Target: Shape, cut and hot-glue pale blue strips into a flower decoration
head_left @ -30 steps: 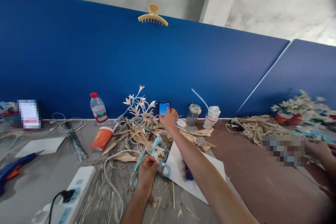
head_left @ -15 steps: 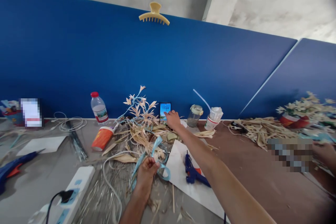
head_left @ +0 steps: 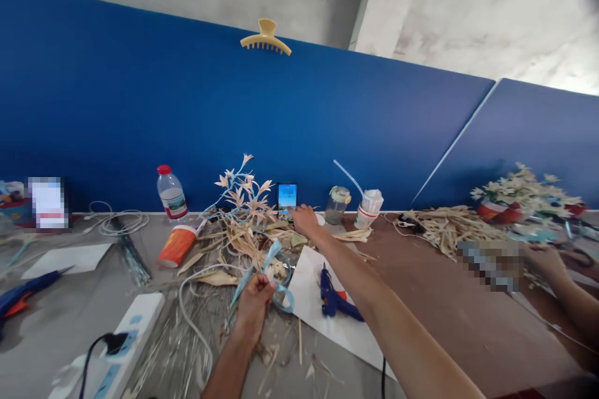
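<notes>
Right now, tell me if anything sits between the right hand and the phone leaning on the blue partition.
Nothing visible does. The right hand hovers just below the phone, its fingertips almost at the screen's lower edge. Dried leaves lie to its left, off that line.

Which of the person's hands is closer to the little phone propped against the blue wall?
The right hand. It reaches out just below the phone, though I cannot tell if it touches. The left hand sits much nearer the person, gripping a light blue ribbon.

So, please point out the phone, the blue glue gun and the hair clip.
phone (head_left: 287,196), head view, on its lit screen.
blue glue gun (head_left: 330,297), head view, on its body.
hair clip (head_left: 266,39), head view, on its yellow arch.
</notes>
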`<state>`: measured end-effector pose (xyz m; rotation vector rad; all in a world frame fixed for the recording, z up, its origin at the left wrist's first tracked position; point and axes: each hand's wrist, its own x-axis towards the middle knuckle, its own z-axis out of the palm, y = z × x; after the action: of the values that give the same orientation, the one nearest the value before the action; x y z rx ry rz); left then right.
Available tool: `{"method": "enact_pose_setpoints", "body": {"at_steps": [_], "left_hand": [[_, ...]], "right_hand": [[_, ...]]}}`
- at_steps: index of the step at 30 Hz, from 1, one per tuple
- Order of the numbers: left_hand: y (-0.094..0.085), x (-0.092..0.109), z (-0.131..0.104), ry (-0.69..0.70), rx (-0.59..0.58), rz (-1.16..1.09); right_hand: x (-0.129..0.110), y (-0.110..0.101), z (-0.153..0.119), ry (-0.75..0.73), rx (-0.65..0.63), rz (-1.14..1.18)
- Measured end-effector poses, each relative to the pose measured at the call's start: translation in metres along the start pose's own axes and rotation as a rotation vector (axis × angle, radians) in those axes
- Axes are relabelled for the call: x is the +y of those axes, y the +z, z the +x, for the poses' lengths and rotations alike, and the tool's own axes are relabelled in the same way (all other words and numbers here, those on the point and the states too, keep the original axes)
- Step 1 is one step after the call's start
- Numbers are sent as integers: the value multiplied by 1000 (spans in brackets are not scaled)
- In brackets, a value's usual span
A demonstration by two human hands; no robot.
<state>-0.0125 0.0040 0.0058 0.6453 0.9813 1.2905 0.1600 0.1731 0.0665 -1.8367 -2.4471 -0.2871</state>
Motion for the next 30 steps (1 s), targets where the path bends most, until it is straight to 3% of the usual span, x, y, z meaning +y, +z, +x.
{"method": "enact_pose_setpoints", "body": {"at_steps": [3, 6, 9, 12, 15, 17, 20, 25, 30], "left_hand": [[-4, -2, 2, -2, -12, -7], [-5, -2, 3, -1, 2, -22], [-3, -2, 3, -2, 15, -22], [-2, -1, 2, -4, 21, -28], [-2, 0, 1, -11, 8, -53], [-2, 1, 1, -29, -26, -70], [-2, 1, 0, -61, -82, -105], [0, 2, -3, -102, -151, -116], [-1, 2, -3, -138, -173, -156]], "right_hand": [[0, 2, 9, -11, -13, -11], [10, -12, 29, 28, 34, 0], [21, -31, 47, 184, 167, 37], [22, -40, 43, 251, 323, 221], [11, -35, 8, 207, 364, 528], [4, -30, -30, 181, 338, 729], [1, -26, -93, 148, 296, 847], [17, -21, -183, 170, 185, 789], [24, -10, -231, 219, -47, 518]]}}
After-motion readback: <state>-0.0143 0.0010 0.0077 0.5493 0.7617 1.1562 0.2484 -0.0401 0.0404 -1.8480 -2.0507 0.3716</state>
